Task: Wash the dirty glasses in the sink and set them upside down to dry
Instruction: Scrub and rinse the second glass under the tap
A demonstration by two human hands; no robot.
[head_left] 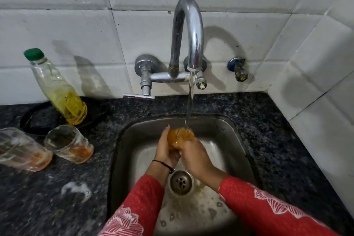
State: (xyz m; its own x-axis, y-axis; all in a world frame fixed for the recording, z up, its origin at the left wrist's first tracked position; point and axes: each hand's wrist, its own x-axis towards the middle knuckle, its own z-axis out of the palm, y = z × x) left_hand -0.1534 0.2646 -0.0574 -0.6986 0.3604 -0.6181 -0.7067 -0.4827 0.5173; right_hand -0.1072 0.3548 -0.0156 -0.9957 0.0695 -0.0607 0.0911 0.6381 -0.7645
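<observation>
The two red sleeves (268,207) come in from the bottom edge, and between them lies the drain (180,180) of the steel sink (134,140). Just above the drain both hands are closed round one glass (181,136). The left hand (165,147) curls round its left side and the right hand (193,155) grips it from the right and from below. The glass is over the middle of the sink, directly under the tap (188,30), and the water (190,101) falls into it. The liquid inside looks orange-brown, so I judge this as the rinsing step and the task as not far along.

On the worktop (277,149), left of the sink, stand two more glasses, one (70,143) near the sink's left rim and one (21,149) by the left edge. Both show orange rests at the bottom and are not yet washed. A bottle (59,90) with yellow liquid stands behind them at the wall, and a patch of foam (76,190) lies nearer the front edge.

The main risk is a slip: the glass is wet and perhaps soapy, and if it drops on the steel it may crack. The stream can also splash out of the glass onto the sleeves. The left elbow may knock the nearer glass when the person reaches for it.
</observation>
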